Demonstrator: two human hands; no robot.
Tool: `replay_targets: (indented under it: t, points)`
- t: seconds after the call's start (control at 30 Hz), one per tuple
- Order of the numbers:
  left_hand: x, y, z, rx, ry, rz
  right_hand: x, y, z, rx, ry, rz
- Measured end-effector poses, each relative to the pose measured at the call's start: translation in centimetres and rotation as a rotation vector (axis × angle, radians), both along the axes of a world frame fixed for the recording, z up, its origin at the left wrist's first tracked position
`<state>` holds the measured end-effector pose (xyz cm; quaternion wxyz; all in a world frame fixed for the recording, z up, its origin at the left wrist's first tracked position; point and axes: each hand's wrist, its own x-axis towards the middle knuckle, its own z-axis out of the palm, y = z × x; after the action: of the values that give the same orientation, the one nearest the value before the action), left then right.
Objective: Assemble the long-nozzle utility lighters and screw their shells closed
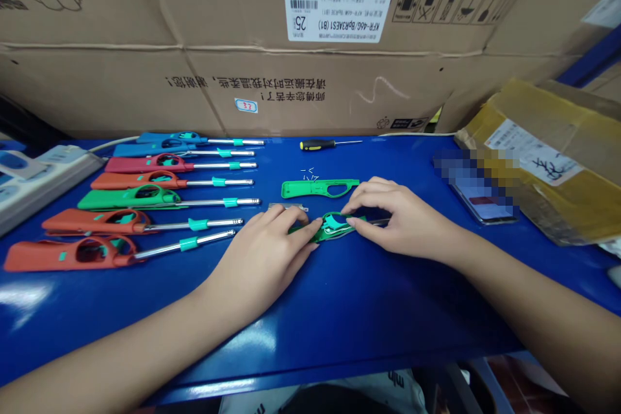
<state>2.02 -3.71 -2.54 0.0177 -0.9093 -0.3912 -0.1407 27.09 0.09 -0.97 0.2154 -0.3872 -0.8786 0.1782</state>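
Head view: you look down on the blue table [339,310].
Left hand [262,252]: lies half open, with your forefinger and thumb tips holding the left end of the green lighter body [334,226].
Right hand [402,220]: your curled fingertips pinch the right end of the same body.
Green lighter body: lies on the table between both your hands.
Green cover [317,189]: lies loose, just behind your hands.
Screwdriver [330,144]: lies farther back.
Lighters [145,200]: lie in a row at your left.

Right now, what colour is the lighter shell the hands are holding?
The lighter shell is green; the head view shows it best.
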Motion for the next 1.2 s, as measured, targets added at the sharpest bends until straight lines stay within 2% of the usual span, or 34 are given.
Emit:
replay_targets:
  t: [0.2, 0.4, 0.77, 1.0, 1.2]
  points:
    - [-0.11, -0.11, -0.1, -0.018, -0.028, -0.014, 0.05, 0.09, -0.52, 0.022, -0.077, 0.083]
    - [-0.07, -0.01, -0.22, -0.007, -0.043, -0.026, -0.05, -0.05, -0.58, 0.06, -0.067, 0.093]
    - [-0.01, 0.05, -0.23, -0.034, -0.067, -0.038, -0.04, -0.12, -0.55, 0.026, -0.063, 0.127]
    - [-0.1, 0.06, -0.41, -0.133, -0.143, -0.023, -0.2, 0.03, -0.66, -0.168, 0.033, -0.019]
    - [0.12, -0.02, -0.79, -0.248, -0.26, 0.029, 0.12, 0.05, -0.7, -0.266, 0.125, -0.075]
